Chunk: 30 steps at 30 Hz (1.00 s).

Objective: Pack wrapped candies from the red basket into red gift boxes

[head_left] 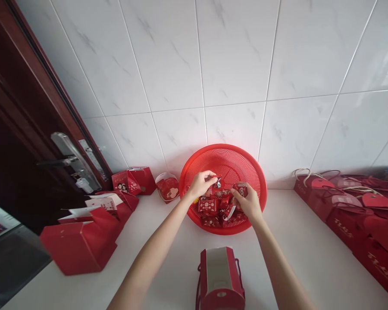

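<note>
A round red plastic basket (pixel 224 231) stands against the tiled wall, with several red wrapped candies (pixel 208 205) inside. Over its left part, my left hand (pixel 203 182) pinches a small red and silver wrapped candy (pixel 217 182) between thumb and fingers. My right hand (pixel 248 201) is at the basket's right side, its fingers closed on a red packet (pixel 240 188). In front of the basket, near the bottom of the view, sits an open red box (pixel 220 275) with dark red cord handles and a pale interior.
Open red boxes (pixel 80 245) stand on the left of the white counter (pixel 161 267), beside a dark door (pixel 26 107). A small patterned box (pixel 167 188) sits left of the basket. Rows of red handled boxes (pixel 352 215) line the right.
</note>
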Tool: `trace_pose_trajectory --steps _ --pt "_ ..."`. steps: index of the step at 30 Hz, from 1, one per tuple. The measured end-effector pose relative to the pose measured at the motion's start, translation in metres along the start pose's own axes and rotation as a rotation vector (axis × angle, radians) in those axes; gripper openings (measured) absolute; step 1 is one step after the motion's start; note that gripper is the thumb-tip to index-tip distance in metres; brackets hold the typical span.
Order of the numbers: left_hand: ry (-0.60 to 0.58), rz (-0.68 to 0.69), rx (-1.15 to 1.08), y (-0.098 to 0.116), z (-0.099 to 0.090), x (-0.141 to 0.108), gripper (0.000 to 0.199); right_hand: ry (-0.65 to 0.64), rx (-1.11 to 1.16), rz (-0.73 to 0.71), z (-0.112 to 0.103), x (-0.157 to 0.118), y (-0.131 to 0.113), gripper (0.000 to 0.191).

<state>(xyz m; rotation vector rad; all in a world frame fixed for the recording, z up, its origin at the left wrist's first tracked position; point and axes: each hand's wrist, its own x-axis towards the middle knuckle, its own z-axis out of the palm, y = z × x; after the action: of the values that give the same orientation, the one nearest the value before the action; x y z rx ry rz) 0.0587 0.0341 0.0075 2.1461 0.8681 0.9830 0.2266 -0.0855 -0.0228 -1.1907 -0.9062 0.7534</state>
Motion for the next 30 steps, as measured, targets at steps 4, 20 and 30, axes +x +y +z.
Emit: trace_pose_trajectory --steps 4,20,30 --pt "0.031 0.009 -0.168 0.006 0.0 -0.012 0.029 0.014 0.088 0.036 0.001 0.001 -0.003 0.042" --pt "-0.159 0.018 0.005 0.046 -0.011 -0.032 0.036 -0.158 0.334 0.157 -0.004 -0.014 -0.041 0.037" --pt "-0.261 -0.013 0.395 0.012 -0.021 -0.064 0.021 -0.088 0.354 0.191 -0.011 -0.013 -0.046 0.03"
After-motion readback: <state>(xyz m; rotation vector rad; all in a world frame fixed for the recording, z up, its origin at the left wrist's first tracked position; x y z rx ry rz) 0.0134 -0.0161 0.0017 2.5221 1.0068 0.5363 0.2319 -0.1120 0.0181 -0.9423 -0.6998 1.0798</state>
